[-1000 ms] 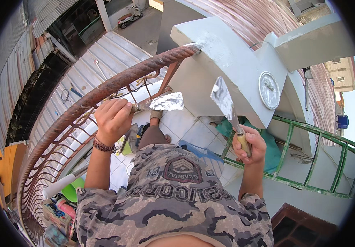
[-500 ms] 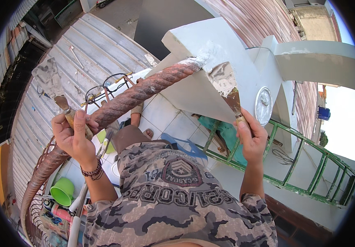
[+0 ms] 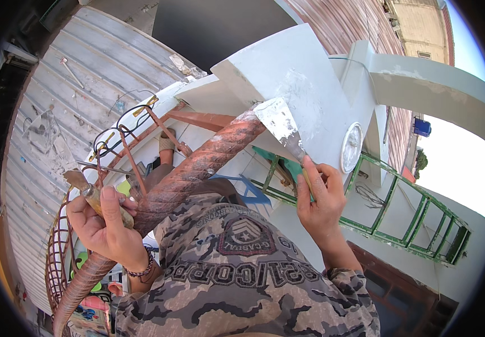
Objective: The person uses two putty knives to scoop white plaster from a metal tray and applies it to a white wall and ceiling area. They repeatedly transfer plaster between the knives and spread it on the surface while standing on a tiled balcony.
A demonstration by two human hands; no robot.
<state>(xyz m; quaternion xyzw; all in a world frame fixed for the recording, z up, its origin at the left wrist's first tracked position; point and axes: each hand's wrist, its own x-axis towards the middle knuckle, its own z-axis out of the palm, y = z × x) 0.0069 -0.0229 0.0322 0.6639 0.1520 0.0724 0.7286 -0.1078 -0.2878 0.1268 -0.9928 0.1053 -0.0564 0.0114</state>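
My left hand (image 3: 107,230) is closed round the handle of a putty knife (image 3: 78,178). It rests close beside a thick, rust-brown twisted rail (image 3: 197,168), the knife's wide blade pointing up and away, smeared grey-white. In my right hand (image 3: 322,205) is a second putty knife (image 3: 279,121), its blade coated with white putty. That blade lies at the rail's upper end, where the rail meets a white-painted wall (image 3: 315,78). Fresh white putty marks the wall around this joint. Whether the blade touches the wall I cannot tell.
A green metal ladder (image 3: 405,224) stretches out on the right. Near the wall's right edge sits a round white disc (image 3: 352,147). Corrugated roofing (image 3: 85,62) spreads at the left, beyond a thin metal frame with black cables (image 3: 121,132).
My right hand has shifted left, bringing its blade over the rail's end; the blade now shows a white-coated face. My left hand still grips its knife, and the view has shifted.
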